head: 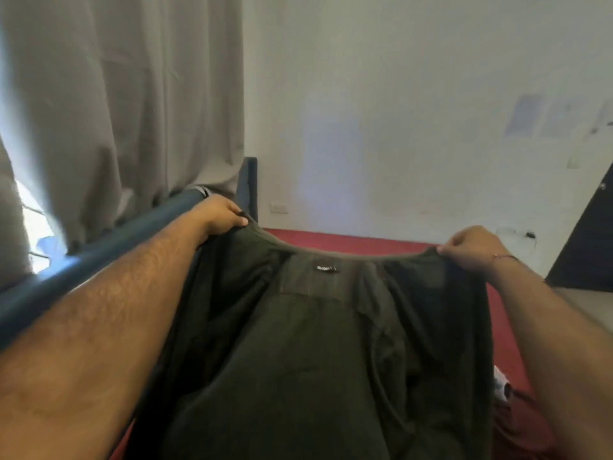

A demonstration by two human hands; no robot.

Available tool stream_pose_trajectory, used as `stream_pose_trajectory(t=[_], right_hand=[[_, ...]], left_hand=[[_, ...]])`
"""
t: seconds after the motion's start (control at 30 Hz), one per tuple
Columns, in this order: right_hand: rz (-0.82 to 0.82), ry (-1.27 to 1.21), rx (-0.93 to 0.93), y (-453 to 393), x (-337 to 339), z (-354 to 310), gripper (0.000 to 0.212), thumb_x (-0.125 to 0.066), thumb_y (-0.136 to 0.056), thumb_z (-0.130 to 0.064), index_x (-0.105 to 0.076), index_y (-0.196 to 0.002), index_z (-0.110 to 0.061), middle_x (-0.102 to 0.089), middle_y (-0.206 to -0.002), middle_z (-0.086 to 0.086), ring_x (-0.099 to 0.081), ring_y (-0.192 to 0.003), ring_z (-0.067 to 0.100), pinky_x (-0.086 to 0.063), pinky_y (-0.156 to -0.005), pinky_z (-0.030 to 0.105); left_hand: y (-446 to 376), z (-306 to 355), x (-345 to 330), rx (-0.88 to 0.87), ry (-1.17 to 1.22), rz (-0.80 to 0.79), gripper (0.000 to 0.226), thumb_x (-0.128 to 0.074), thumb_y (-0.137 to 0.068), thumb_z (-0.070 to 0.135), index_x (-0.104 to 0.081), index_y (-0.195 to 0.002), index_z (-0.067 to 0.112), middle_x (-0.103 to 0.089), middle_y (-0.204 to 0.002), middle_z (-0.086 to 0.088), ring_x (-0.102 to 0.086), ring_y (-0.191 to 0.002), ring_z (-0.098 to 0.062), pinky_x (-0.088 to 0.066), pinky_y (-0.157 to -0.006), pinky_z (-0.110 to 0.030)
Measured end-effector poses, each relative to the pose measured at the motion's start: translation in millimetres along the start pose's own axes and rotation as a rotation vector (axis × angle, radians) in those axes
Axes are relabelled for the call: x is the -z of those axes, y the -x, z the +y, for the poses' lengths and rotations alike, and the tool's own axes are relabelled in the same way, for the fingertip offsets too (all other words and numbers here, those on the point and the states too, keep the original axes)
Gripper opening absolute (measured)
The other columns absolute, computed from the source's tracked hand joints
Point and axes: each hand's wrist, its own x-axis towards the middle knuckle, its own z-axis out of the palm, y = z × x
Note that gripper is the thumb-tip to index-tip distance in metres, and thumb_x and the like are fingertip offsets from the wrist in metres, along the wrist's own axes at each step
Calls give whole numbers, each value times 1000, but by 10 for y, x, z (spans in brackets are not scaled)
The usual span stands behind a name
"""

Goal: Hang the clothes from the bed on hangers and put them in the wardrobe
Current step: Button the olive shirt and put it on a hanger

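Above the red bed [348,240], both hands, left [222,215] and right [471,247], pinch a dark garment [298,360] spread by its top edge; next probably comes a hanger.

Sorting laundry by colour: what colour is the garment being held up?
Dark olive green garment, with a small black label near its top edge; seen in the head view.

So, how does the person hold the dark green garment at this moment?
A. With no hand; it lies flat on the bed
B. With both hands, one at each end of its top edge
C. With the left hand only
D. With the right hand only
B: the left hand and the right hand each grip one end of the top edge of the dark green garment, which hangs spread between them.
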Motion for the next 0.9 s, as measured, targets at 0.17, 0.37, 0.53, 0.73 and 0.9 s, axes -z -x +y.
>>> stream_pose_trajectory(t=[0.17, 0.37, 0.53, 0.73, 0.9], right_hand=[[213, 20, -14, 68, -1508, 670, 23, -78, -84, -32, -78, -83, -9, -76, -91, 14, -70, -93, 34, -56, -88, 37], [271, -434, -71, 240, -3291, 1578, 26, -85, -76, -37, -81, -83, -13, -78, -93, 3, -73, -95, 24, -58, -96, 41], [197, -658, 4, 782, -4961, 2157, 19, -80, -85, -19, -74, -71, -8, -70, -70, 9, -62, -69, 18, -53, -64, 35], [-27, -801, -147, 1786, -6572, 2940, 19, -75, -87, -3, -72, -71, -12, -68, -62, -2, -57, -61, 8, -46, -63, 27], [63, -715, -74, 1615, -6733, 2958, 14, -67, -78, -18, -64, -64, -17, -60, -60, -5, -51, -60, 6, -42, -62, 27]], left_hand=[[-413, -953, -1468, 124, 58, 351, 36, -76, -92, 33, -76, -122, 14, -72, -126, -11, -67, -117, -32, -52, -106, -38], [-316, -1883, -2886, 79, 165, 630, 24, -70, -93, 26, -76, -108, 8, -74, -116, -12, -67, -114, -31, -52, -99, -36], [226, -2663, -4182, -174, 159, 514, 12, -63, -84, 12, -64, -80, 23, -70, -90, 1, -65, -90, -22, -46, -77, -26], [1283, -3655, -5920, -325, 320, 66, 51, -65, -84, -1, -57, -130, 20, -69, -120, 0, -70, -104, -9, -59, -89, -28], [1247, -4051, -6257, -419, 273, 14, 55, -67, -82, 10, -59, -135, 19, -66, -133, 3, -63, -122, -10, -51, -107, -31]])
